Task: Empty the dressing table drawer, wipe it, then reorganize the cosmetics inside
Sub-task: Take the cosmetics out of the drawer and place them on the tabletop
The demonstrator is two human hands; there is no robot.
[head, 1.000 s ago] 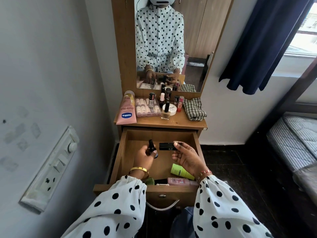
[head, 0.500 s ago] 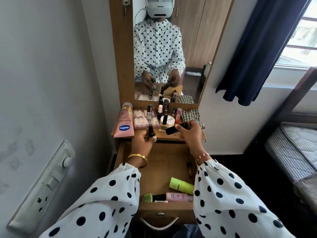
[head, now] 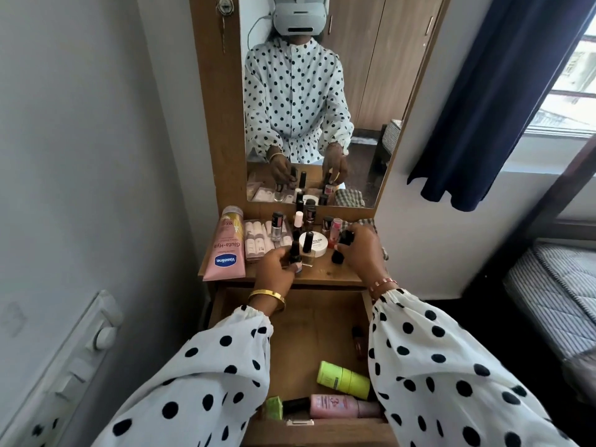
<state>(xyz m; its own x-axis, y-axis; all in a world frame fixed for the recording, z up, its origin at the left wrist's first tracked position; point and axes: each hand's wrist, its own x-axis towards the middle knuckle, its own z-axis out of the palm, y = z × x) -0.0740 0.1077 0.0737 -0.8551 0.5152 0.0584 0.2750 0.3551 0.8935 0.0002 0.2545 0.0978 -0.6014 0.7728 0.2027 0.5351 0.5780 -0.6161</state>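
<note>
— What's on your dressing table top (head: 325,275)?
— You've got a pink lotion tube (head: 225,245), a nail box (head: 263,240), small bottles (head: 277,225), a white jar (head: 317,245) and a checked cloth (head: 353,224).

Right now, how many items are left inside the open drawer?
5 visible: a lime-green tube at right, a pink bottle along the front, a green item and a dark item beside it, a small dark bottle by the right wall. Sleeves may hide more.

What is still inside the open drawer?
In the drawer lie a lime-green tube, a pink bottle, a small green item and a small dark bottle. The sleeves hide the drawer's sides.
</note>
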